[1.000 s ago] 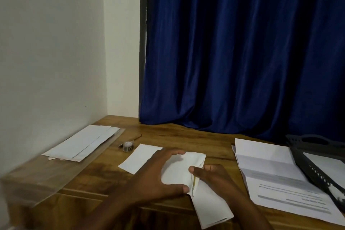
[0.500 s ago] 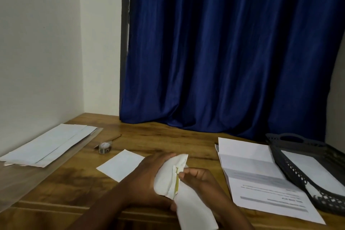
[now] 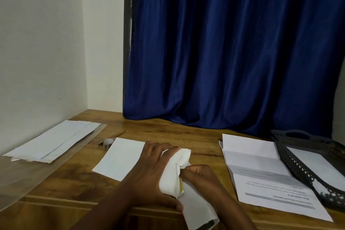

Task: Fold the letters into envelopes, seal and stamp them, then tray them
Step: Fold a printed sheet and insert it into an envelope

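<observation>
The desk [image 3: 196,132] is of brown wood with a strong grain, and it stands in a corner of the room. A pale wall [image 3: 41,52] runs along its left edge, and a dark blue curtain [image 3: 233,52] hangs in folds along its back edge.

At the front edge, near the middle, the left hand [image 3: 149,172] curls around a white envelope [image 3: 172,172] and holds it, with the thumb low near the edge. The right hand [image 3: 199,175] pinches the open end of this envelope, where a yellowish strip shows. A folded letter [image 3: 197,211] sticks out toward the person, over the front edge.

Just left of the hands lies a blank white sheet [image 3: 121,155], flat on the wood. A pile of envelopes [image 3: 50,139] lies at the left edge on a clear plastic sheet [image 3: 37,172]. A small roll [image 3: 107,141] lies between this pile and the blank sheet; what it is I cannot tell.

Toward the right edge lies an unfolded printed letter [image 3: 261,172]. A black perforated tray [image 3: 302,166] rests partly on it and holds white paper.
</observation>
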A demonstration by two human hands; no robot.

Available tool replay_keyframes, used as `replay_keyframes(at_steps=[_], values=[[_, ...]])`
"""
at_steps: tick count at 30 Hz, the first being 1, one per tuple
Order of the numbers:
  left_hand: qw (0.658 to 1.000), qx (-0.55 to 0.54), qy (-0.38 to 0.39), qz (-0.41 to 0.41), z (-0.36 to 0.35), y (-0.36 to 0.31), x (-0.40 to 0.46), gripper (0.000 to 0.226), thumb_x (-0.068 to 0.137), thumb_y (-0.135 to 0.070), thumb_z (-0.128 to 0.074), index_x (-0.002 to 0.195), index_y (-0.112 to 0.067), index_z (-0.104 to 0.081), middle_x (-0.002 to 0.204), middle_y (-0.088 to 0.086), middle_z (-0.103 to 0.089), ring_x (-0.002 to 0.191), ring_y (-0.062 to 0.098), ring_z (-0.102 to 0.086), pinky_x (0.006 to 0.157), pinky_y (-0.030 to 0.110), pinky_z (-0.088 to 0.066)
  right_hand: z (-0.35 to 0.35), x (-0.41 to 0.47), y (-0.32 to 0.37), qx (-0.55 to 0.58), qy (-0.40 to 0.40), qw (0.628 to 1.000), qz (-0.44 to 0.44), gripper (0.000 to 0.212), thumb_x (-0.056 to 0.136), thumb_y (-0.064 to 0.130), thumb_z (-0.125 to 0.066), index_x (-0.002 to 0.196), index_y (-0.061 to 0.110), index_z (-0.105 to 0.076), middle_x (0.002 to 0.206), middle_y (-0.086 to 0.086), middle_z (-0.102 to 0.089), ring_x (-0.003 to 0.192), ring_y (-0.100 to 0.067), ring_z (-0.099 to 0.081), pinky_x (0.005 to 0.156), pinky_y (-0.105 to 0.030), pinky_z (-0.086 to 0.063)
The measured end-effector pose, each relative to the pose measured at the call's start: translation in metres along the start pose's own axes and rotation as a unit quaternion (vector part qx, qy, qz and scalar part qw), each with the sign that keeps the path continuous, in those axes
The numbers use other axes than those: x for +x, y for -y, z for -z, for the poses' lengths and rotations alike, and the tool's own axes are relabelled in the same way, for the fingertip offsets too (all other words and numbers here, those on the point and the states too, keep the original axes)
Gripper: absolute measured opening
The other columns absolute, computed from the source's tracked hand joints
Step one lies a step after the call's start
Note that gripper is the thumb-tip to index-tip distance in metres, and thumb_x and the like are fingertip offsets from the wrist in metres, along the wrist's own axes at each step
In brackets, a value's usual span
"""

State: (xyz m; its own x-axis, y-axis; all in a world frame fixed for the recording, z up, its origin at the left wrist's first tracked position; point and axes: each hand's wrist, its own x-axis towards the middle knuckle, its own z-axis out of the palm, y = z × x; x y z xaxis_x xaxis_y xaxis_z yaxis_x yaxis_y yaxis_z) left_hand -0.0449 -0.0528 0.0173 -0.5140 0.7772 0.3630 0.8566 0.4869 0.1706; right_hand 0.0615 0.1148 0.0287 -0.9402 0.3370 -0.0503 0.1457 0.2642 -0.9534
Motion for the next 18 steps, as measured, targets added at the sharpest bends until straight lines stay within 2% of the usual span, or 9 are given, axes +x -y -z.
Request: replay_keyframes(at_steps=[2, 4, 6, 9, 13, 15, 18], values=[[1.0, 0.009, -0.003, -0.002, 0.001, 0.0, -0.001, 0.132, 0.05, -0.102, -0.059, 0.155, -0.05, 0.002, 0.161, -0.022, -0.007, 0.146, 0.006, -0.007, 0.125, 0.043, 0.0, 0.0, -0.001, 0.003, 0.003, -0.008, 1.0, -0.011, 0.031, 0.091, 0.036, -0.072, 0.063, 0.02, -0.074, 0.065, 0.005, -0.072, 0.06, -0.007, -0.066, 0.059, -0.02, -0.048], [1.0, 0.02, -0.012, -0.003, 0.001, -0.001, -0.002, 0.13, 0.051, -0.103, -0.058, 0.155, -0.05, 0.001, 0.16, -0.022, -0.008, 0.146, 0.005, -0.008, 0.125, 0.042, 0.005, 0.001, -0.002, 0.004, 0.01, -0.002, 1.0, -0.014, 0.023, 0.091, 0.033, -0.072, 0.073, 0.02, -0.079, 0.073, 0.004, -0.077, 0.063, -0.004, -0.069, 0.062, -0.019, -0.051], [1.0, 0.022, -0.015, -0.002, -0.001, -0.001, -0.001, 0.128, 0.053, -0.102, -0.057, 0.154, -0.051, 0.001, 0.16, -0.022, -0.01, 0.145, 0.005, -0.01, 0.126, 0.044, 0.004, 0.001, -0.003, 0.006, 0.017, 0.008, 1.0, -0.008, 0.02, 0.091, 0.03, -0.073, 0.077, 0.018, -0.081, 0.079, 0.001, -0.079, 0.066, -0.006, -0.071, 0.063, -0.02, -0.052], [1.0, 0.011, -0.01, -0.001, -0.001, 0.0, -0.001, 0.128, 0.051, -0.104, -0.055, 0.154, -0.052, 0.001, 0.161, -0.022, -0.009, 0.147, 0.006, -0.011, 0.127, 0.049, -0.003, 0.0, -0.002, 0.003, -0.012, -0.004, 1.0, -0.013, 0.016, 0.089, 0.028, -0.075, 0.076, 0.019, -0.081, 0.076, 0.003, -0.078, 0.063, -0.005, -0.07, 0.062, -0.02, -0.052], [1.0, 0.006, -0.006, -0.026, 0.003, -0.002, -0.003, 0.118, 0.057, -0.102, -0.056, 0.149, -0.057, 0.002, 0.163, -0.023, -0.008, 0.149, 0.004, -0.008, 0.127, 0.046, 0.003, -0.003, 0.003, -0.005, -0.045, -0.043, 0.998, 0.002, 0.015, 0.087, 0.022, -0.075, 0.082, 0.009, -0.081, 0.079, -0.007, -0.078, 0.062, -0.008, -0.066, 0.059, -0.022, -0.045], [1.0, 0.002, -0.008, -0.029, 0.004, -0.003, -0.003, 0.118, 0.056, -0.101, -0.057, 0.151, -0.056, -0.002, 0.162, -0.023, -0.011, 0.148, 0.003, -0.01, 0.127, 0.046, 0.002, -0.004, 0.004, -0.007, -0.033, -0.045, 0.998, 0.018, 0.021, 0.088, 0.025, -0.076, 0.079, 0.006, -0.079, 0.071, -0.004, -0.075, 0.057, -0.002, -0.063, 0.054, -0.018, -0.043], [0.999, 0.008, -0.012, -0.036, 0.002, 0.0, -0.002, 0.12, 0.056, -0.101, -0.058, 0.155, -0.051, -0.01, 0.16, -0.024, -0.016, 0.146, 0.002, -0.015, 0.127, 0.047, -0.001, -0.006, 0.001, -0.002, 0.004, -0.036, 0.999, 0.024, 0.029, 0.089, 0.024, -0.076, 0.061, 0.016, -0.074, 0.056, 0.007, -0.069, 0.05, 0.002, -0.061, 0.049, -0.012, -0.041]])
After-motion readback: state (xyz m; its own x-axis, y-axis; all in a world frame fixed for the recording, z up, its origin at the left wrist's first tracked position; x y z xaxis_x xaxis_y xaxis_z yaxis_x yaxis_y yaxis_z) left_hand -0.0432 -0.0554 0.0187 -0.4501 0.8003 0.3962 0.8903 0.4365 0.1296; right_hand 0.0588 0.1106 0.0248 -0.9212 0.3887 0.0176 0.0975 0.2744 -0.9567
